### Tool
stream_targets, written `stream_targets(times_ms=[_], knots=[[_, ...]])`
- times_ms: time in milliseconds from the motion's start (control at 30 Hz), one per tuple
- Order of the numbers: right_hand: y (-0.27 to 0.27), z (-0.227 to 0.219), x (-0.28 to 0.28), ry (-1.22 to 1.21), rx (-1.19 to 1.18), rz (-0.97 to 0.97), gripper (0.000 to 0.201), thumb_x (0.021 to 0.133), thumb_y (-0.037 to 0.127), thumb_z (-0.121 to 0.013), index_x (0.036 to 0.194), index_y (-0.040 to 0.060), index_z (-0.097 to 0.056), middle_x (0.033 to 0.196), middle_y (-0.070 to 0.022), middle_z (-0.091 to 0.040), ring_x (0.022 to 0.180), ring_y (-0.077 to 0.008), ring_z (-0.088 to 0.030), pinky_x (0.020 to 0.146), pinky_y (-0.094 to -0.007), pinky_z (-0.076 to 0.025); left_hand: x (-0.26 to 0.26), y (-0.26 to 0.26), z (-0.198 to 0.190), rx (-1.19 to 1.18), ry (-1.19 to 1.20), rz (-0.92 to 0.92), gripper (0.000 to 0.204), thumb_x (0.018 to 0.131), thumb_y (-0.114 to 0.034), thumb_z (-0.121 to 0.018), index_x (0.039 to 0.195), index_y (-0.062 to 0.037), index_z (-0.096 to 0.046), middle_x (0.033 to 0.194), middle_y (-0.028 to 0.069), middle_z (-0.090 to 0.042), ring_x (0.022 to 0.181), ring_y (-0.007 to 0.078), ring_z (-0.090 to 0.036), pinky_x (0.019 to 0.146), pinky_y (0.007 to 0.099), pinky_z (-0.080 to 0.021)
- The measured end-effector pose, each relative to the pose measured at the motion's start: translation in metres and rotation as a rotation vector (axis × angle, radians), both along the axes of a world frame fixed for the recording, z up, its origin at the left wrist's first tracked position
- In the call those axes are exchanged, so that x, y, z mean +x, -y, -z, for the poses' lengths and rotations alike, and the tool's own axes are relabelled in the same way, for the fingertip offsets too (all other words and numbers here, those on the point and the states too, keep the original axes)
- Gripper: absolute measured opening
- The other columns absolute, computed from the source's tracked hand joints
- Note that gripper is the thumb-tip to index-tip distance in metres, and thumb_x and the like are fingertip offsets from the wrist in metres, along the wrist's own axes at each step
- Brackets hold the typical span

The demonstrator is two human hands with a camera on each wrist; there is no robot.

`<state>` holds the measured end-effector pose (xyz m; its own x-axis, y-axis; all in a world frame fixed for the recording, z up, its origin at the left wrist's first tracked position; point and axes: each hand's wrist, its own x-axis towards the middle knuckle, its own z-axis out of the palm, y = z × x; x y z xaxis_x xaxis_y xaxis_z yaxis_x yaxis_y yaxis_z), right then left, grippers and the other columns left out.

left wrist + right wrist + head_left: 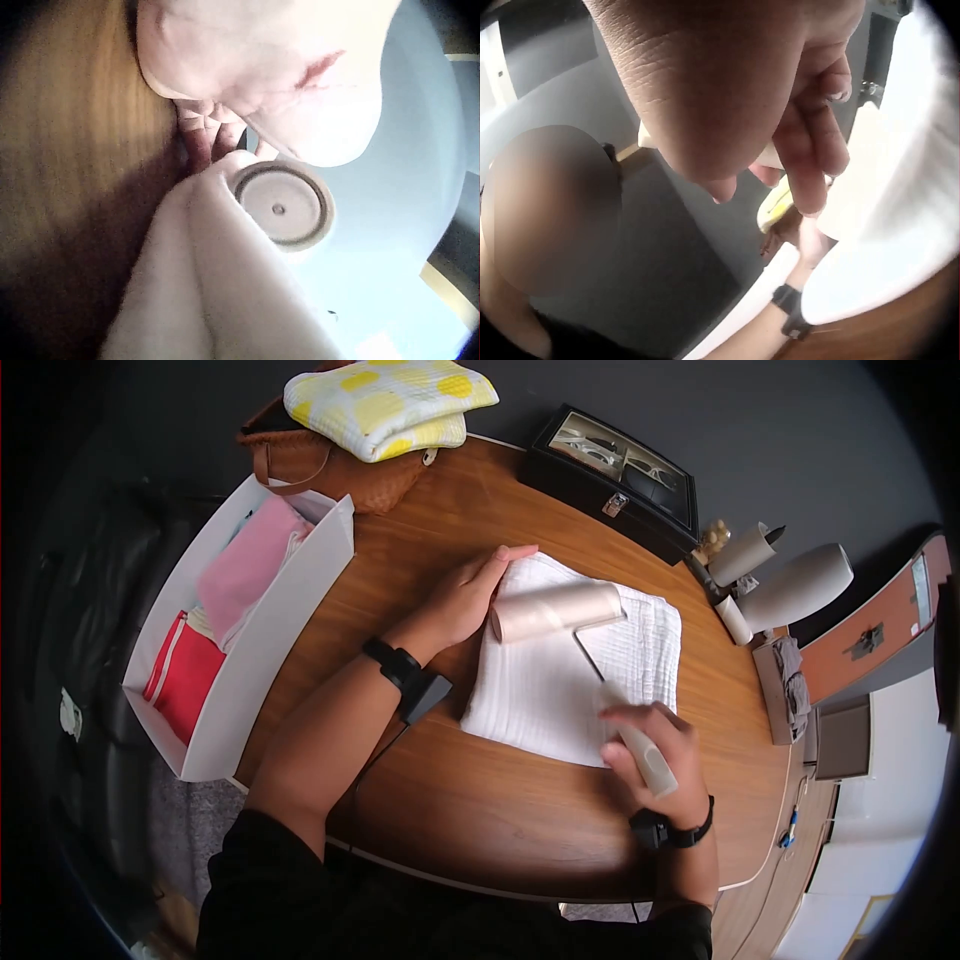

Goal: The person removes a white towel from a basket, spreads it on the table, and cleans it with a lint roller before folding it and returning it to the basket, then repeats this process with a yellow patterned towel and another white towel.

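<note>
A folded white cloth (540,705) with a crinkled weave lies on the wooden table. My right hand (675,745) grips the pale handle of a lint roller (560,612), fingers and thumb curled round it. The roller's wide sticky cylinder lies over the far part of the cloth, joined to the handle by a bent metal rod. My left hand (465,600) rests at the cloth's far left corner, its fingers stretched along the edge. In the left wrist view, the cylinder's round end (279,208) shows close to that hand, above the cloth's folded edge.
On the left stands a white open box (275,645) with pink and red folded cloths. Behind it, a yellow-and-white folded cloth (390,405) lies on a brown woven bag (370,480). A black glass-lidded case (610,480) sits at the back, white vases (800,590) to the right.
</note>
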<state>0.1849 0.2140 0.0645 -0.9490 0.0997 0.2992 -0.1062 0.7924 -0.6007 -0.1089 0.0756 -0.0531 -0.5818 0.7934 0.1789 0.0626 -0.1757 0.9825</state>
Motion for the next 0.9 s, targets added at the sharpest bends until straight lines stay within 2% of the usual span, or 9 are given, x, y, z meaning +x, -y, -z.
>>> stream_targets(times_ms=[67, 133, 167, 267, 500, 600, 700, 800, 900], knots=[[0.004, -0.019, 0.015, 0.032, 0.072, -0.098, 0.027, 0.092, 0.029, -0.088, 0.103, 0.0064, -0.078, 0.079, -0.0117, -0.070, 0.068, -0.0307, -0.068, 0.068, -0.0392, -0.055, 0.000, -0.001, 0.002, -0.002, -0.016, -0.009, 0.048, 0.121, -0.033, -0.038, 0.153, -0.0051, -0.060, 0.141, 0.0096, -0.066, 0.129, 0.0180, -0.060, 0.115, 0.0333, -0.044], [0.014, -0.031, 0.029, 0.034, 0.067, -0.189, 0.029, 0.090, 0.037, -0.090, 0.091, 0.0102, -0.077, 0.062, -0.0028, -0.064, 0.055, -0.0234, -0.065, 0.064, -0.0355, -0.053, -0.001, -0.006, 0.008, 0.007, -0.092, -0.041, 0.045, 0.121, -0.032, -0.040, 0.147, -0.0057, -0.064, 0.133, 0.0076, -0.068, 0.120, 0.0162, -0.061, 0.110, 0.0324, -0.046], [0.021, -0.043, 0.034, 0.063, 0.074, -0.196, 0.029, 0.090, 0.036, -0.090, 0.091, 0.0109, -0.077, 0.061, -0.0025, -0.064, 0.054, -0.0230, -0.066, 0.063, -0.0358, -0.054, -0.001, -0.007, 0.009, -0.035, -0.197, -0.092, 0.040, 0.120, -0.030, -0.042, 0.135, -0.0035, -0.067, 0.123, 0.0052, -0.070, 0.113, 0.0137, -0.061, 0.104, 0.0306, -0.048], [0.029, -0.043, 0.037, 0.085, 0.125, -0.175, 0.026, 0.089, 0.033, -0.091, 0.093, 0.0108, -0.076, 0.065, -0.0058, -0.068, 0.057, -0.0253, -0.069, 0.064, -0.0376, -0.056, -0.001, -0.004, 0.002, -0.247, -0.207, -0.059, 0.037, 0.119, -0.029, -0.046, 0.128, -0.0016, -0.068, 0.117, 0.0037, -0.071, 0.111, 0.0114, -0.062, 0.101, 0.0295, -0.049], [0.027, 0.041, -0.010, -0.072, 0.102, 0.037, 0.025, 0.093, 0.024, -0.087, 0.108, 0.0084, -0.075, 0.082, -0.0151, -0.075, 0.070, -0.0340, -0.074, 0.068, -0.0395, -0.058, -0.013, -0.002, 0.010, -0.026, 0.080, -0.010, 0.065, 0.120, -0.051, -0.030, 0.135, -0.0021, -0.069, 0.127, 0.0105, -0.072, 0.116, 0.0174, -0.067, 0.104, 0.0338, -0.052], [0.029, 0.033, -0.010, -0.079, 0.015, 0.052, 0.026, 0.093, 0.029, -0.087, 0.106, 0.0087, -0.076, 0.081, -0.0151, -0.075, 0.071, -0.0329, -0.075, 0.067, -0.0385, -0.058, -0.006, 0.003, 0.003, 0.044, 0.192, 0.030, 0.063, 0.121, -0.049, -0.030, 0.139, -0.0021, -0.068, 0.133, 0.0106, -0.071, 0.122, 0.0175, -0.065, 0.108, 0.0342, -0.050], [0.034, -0.001, 0.013, 0.009, 0.020, -0.059, 0.034, 0.091, 0.040, -0.089, 0.104, 0.0100, -0.078, 0.075, -0.0138, -0.074, 0.066, -0.0303, -0.074, 0.061, -0.0372, -0.058, -0.007, 0.000, 0.010, 0.095, 0.078, 0.042, 0.057, 0.121, -0.043, -0.033, 0.143, -0.0022, -0.066, 0.138, 0.0107, -0.069, 0.127, 0.0173, -0.063, 0.112, 0.0340, -0.048], [0.044, -0.038, 0.039, 0.049, 0.069, -0.240, 0.043, 0.090, 0.052, -0.087, 0.098, 0.0113, -0.077, 0.061, -0.0054, -0.070, 0.048, -0.0247, -0.066, 0.052, -0.0342, -0.057, -0.001, 0.002, -0.001, 0.036, -0.075, 0.052, 0.051, 0.120, -0.038, -0.036, 0.143, -0.0024, -0.065, 0.138, 0.0086, -0.069, 0.126, 0.0163, -0.063, 0.111, 0.0331, -0.048], [0.054, -0.056, 0.049, 0.150, 0.093, -0.195, 0.029, 0.089, 0.034, -0.092, 0.091, 0.0097, -0.075, 0.069, -0.0068, -0.071, 0.056, -0.0274, -0.068, 0.055, -0.0386, -0.055, 0.000, 0.000, -0.001, -0.141, -0.051, 0.081, 0.054, 0.120, -0.040, -0.036, 0.140, 0.0007, -0.066, 0.140, 0.0105, -0.068, 0.131, 0.0167, -0.059, 0.116, 0.0337, -0.043]])
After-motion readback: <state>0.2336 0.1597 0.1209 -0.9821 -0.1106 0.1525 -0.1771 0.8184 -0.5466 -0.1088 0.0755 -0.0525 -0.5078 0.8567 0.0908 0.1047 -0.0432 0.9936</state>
